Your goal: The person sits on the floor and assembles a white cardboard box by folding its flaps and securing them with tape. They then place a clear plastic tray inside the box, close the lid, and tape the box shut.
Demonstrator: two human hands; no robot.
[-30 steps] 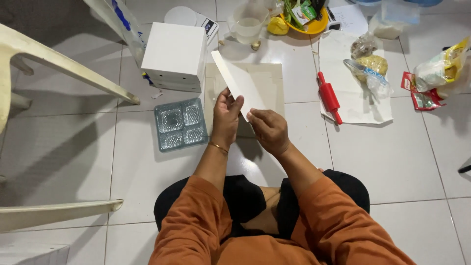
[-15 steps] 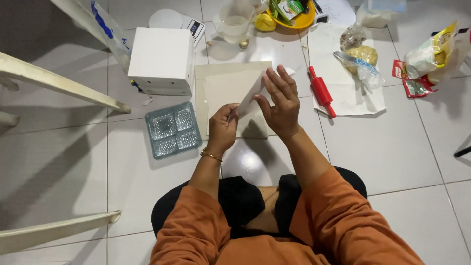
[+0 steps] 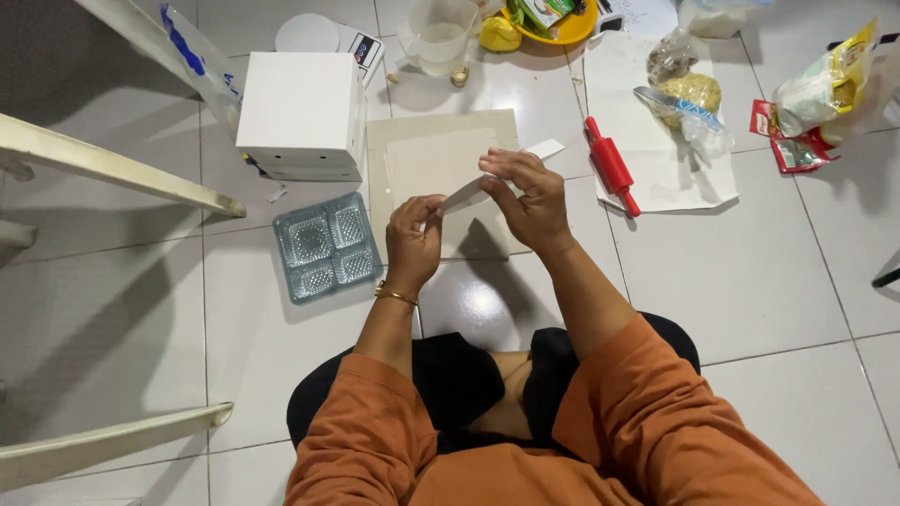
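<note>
Both hands pinch a flat white card sheet: the left hand (image 3: 413,239) clamps its near end, the right hand (image 3: 526,195) closes over the middle, and the far tip of the white card sheet (image 3: 544,148) pokes out beyond the right knuckles. It looks thin, stiff, matte, seen edge-on. Beneath the grip lies a beige board (image 3: 412,150); left of it, a clear ribbed plastic tray (image 3: 325,246).

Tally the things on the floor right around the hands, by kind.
White cardboard boxes: 1
Clear plastic four-cell trays: 1
Red rolling pins: 1
Flat cardboard sheets on the floor: 1
White card pieces held by the left hand and right hand: 1
Total: 5
</note>
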